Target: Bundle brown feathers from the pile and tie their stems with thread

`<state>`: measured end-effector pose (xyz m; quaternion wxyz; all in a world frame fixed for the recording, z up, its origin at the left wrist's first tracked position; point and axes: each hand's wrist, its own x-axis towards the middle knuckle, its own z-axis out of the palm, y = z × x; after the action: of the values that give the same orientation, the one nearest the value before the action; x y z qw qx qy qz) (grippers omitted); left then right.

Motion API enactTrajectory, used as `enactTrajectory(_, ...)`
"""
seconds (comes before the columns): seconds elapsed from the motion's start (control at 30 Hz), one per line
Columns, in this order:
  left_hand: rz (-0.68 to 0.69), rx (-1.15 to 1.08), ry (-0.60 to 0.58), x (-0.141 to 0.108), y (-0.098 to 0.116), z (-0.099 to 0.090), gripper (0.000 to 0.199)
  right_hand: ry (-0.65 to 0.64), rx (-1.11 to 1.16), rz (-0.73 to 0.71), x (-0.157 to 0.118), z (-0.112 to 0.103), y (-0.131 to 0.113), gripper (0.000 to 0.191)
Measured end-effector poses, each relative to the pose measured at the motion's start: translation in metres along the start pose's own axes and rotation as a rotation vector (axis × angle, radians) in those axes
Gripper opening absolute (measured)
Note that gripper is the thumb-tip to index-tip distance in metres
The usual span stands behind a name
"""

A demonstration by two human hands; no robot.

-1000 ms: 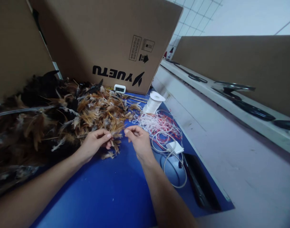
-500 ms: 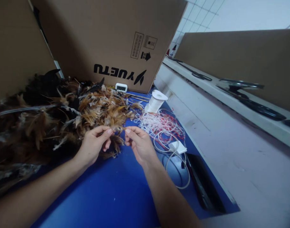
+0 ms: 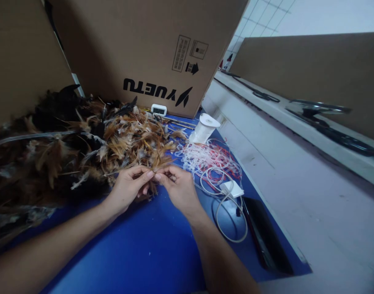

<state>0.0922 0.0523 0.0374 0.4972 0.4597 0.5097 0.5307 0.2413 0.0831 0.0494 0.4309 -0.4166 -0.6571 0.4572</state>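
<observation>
My left hand (image 3: 127,185) and my right hand (image 3: 177,185) meet fingertip to fingertip above the blue table. Each is closed in a pinch of thumb and forefinger. A small tan feather (image 3: 162,161) shows at the pinched fingers, its lower end hidden by them. Just behind and to the left lies a large heap of brown, black and whitish feathers (image 3: 125,139), some of them hanging close under my fingers.
Right of my hands lie tangled white and red strips (image 3: 199,157), a white spool (image 3: 204,128), a white adapter with cable (image 3: 232,189) and a black glossy object (image 3: 266,237). A small white display (image 3: 159,110) sits before a cardboard box (image 3: 137,45). Scissors (image 3: 262,96) rest on the ledge.
My hands have drawn together, the right one moving left, so the fingertips now meet. The feather's tan end now shows above them. The view has shifted slightly.
</observation>
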Motion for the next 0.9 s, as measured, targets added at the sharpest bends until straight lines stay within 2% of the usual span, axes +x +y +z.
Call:
enactTrajectory(0.1,-0.054,-0.063,-0.018,0.000,0.003,0.000,0.027,0.010,0.069,0.016,0.002,-0.002,-0.002,0.008)
enactTrajectory(0.23,-0.149,-0.182,-0.072,-0.001,0.006,0.001,0.028,0.043,0.286,0.041,0.004,-0.005,-0.007,0.010)
enactTrajectory(0.37,-0.228,-0.314,-0.145,-0.002,0.007,0.002,0.027,-0.050,0.520,0.140,0.004,-0.004,-0.010,0.017)
enactTrajectory(0.53,-0.236,-0.452,-0.220,-0.003,0.008,0.001,0.024,-0.136,0.668,0.218,0.003,-0.003,-0.013,0.017)
enactTrajectory(0.67,-0.243,-0.501,-0.272,-0.003,0.008,0.000,0.026,-0.168,0.709,0.226,0.002,-0.004,-0.016,0.013)
enactTrajectory(0.9,-0.282,-0.536,-0.316,-0.003,0.006,0.000,0.025,-0.143,0.628,0.179,0.001,-0.004,-0.017,0.014)
